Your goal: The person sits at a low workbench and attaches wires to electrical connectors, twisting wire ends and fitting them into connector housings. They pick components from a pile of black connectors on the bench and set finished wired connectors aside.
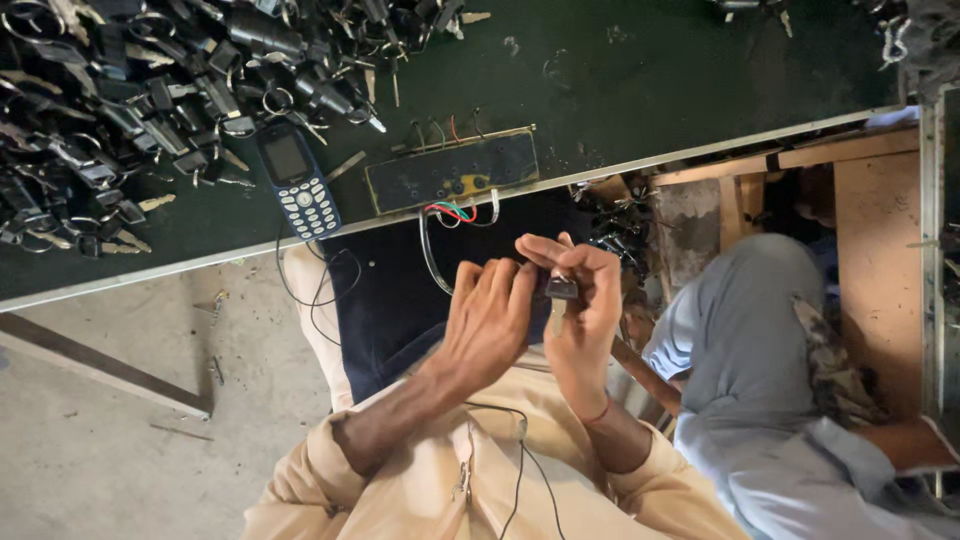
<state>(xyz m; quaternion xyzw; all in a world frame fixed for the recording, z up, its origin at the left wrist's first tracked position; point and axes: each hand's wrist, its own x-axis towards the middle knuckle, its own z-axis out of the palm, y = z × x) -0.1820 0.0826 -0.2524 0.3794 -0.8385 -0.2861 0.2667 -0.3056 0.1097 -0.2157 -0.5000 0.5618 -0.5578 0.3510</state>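
Observation:
My left hand [488, 322] and my right hand [583, 318] meet in front of my chest, below the table's edge. Between their fingertips is a small key with a black plastic head [561, 288] and a pale blade pointing down. My right hand pinches the head from the right. The fingers of my left hand curl against it from the left and hide part of it. A thin red thread circles my right wrist.
A dark green table [620, 90] with a metal edge carries a big pile of black-headed keys [130, 90], a blue keypad phone [297, 180] and a black board with coloured wires [452, 172]. Another person in grey-blue clothes [745, 350] sits at the right.

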